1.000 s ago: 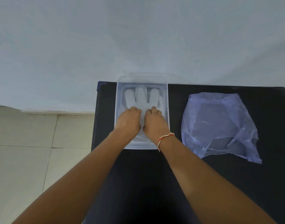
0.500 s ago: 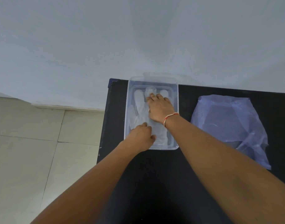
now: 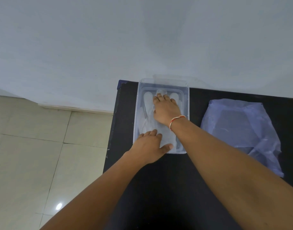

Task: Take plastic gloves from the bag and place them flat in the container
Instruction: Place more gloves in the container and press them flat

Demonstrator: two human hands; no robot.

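Observation:
A clear rectangular plastic container (image 3: 186, 100) stands on the black table, near its far left corner. A translucent white plastic glove (image 3: 148, 103) lies flat inside it, fingers pointing away from me. My right hand (image 3: 166, 109) presses palm-down on the glove's finger end, fingers spread. My left hand (image 3: 149, 146) rests palm-down on the glove's cuff end at the container's near edge. Neither hand grips anything. A crumpled bluish plastic bag (image 3: 242, 130) lies flat on the table to the right of the container.
The black table (image 3: 175, 188) stands against a pale wall (image 3: 142, 39). Its left edge drops to a beige tiled floor (image 3: 34, 155).
My right hand slid from the glove's middle toward its fingertips while my left hand drew back to the cuff end. The camera view shifted left.

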